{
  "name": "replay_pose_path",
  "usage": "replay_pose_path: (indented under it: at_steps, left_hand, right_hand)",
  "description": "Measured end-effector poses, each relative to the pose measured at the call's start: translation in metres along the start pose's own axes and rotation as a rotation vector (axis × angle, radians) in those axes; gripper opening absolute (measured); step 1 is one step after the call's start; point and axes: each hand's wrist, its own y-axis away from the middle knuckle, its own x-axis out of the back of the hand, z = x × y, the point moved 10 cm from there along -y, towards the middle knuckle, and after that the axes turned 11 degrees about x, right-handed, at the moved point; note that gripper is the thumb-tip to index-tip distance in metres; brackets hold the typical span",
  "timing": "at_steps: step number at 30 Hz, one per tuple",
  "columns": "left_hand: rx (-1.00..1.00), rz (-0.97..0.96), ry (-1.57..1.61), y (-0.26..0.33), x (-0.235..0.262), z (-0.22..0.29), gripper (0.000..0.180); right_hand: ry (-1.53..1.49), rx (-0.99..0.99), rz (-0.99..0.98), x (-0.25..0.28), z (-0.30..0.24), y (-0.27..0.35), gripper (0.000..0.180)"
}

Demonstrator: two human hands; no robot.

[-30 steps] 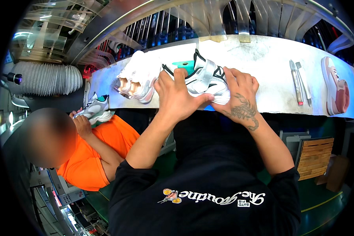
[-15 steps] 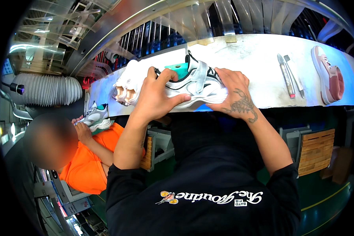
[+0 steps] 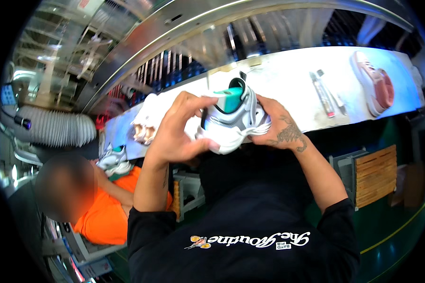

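A white and silver sneaker is held between my two hands at the table's near edge, its heel tilted toward me. A teal block, like a shoe last, fills its opening. My left hand grips the heel end, with the thumb low on the thick white sole and the index finger by the collar. My right hand is wrapped round the toe end; its fingertips are partly hidden behind the shoe.
Two pen-like tools lie right of my hands, with a pink and white sneaker beyond them. Several pale shoes sit left on the white table. A person in orange works at the left beside another sneaker.
The sneaker has been turned and tilted, bringing its heel and sole nearer to me. My left hand has moved lower round the heel. The whole view has shifted slightly.
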Motion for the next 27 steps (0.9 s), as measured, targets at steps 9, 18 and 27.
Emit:
replay_pose_path:
  at_steps: [9,18,27]
  left_hand:
    - [-0.26,0.083,0.285,-0.056,-0.156,-0.013,0.118]
    - [0.014,0.226,-0.288,-0.023,-0.093,-0.038,0.105]
    - [0.273,0.166,-0.52,0.01,-0.085,-0.083,0.111]
  right_hand:
    - [-0.733,-0.466,0.167,0.019,0.061,0.084,0.09]
    - [0.796,-0.402,0.027,0.147,0.066,0.065,0.055]
    - [0.747,-0.21,-0.348,0.075,0.036,0.025,0.042]
